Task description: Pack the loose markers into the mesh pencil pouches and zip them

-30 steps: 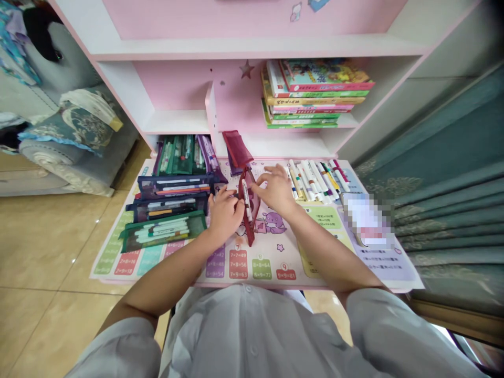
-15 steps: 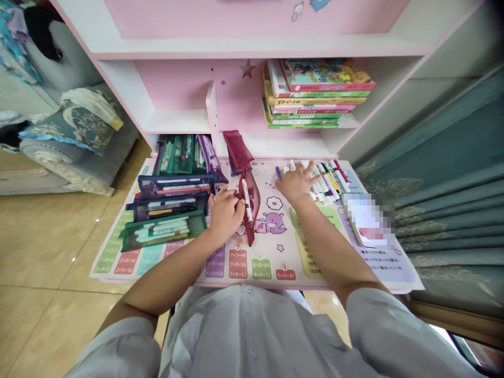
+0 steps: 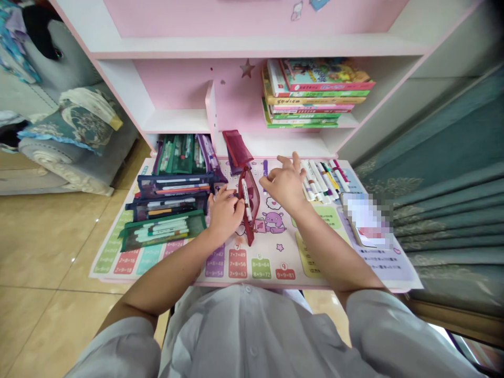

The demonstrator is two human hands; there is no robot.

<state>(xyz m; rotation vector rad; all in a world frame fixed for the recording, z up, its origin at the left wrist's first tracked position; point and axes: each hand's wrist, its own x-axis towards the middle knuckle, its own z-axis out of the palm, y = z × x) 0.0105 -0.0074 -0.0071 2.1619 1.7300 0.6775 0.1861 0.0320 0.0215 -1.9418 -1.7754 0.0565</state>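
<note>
My left hand (image 3: 222, 212) grips the near edge of a red mesh pencil pouch (image 3: 249, 206) and holds it upright on the desk mat (image 3: 252, 252). One white marker lies inside the pouch. My right hand (image 3: 286, 182) hovers just right of the pouch, thumb and finger pinched on a purple-capped marker (image 3: 265, 169) that points away from me. A row of loose markers (image 3: 321, 180) lies on the mat right of that hand.
Several filled mesh pencil pouches (image 3: 169, 202) are stacked at the left of the mat. A second red pouch (image 3: 237, 147) lies at the back. Books (image 3: 313, 92) are piled on the pink shelf above. A blurred card (image 3: 368, 220) rests at the right.
My right hand went from the pouch to the marker row, took a purple-capped marker, and has come back left toward the pouch. The left hand stayed on the pouch.
</note>
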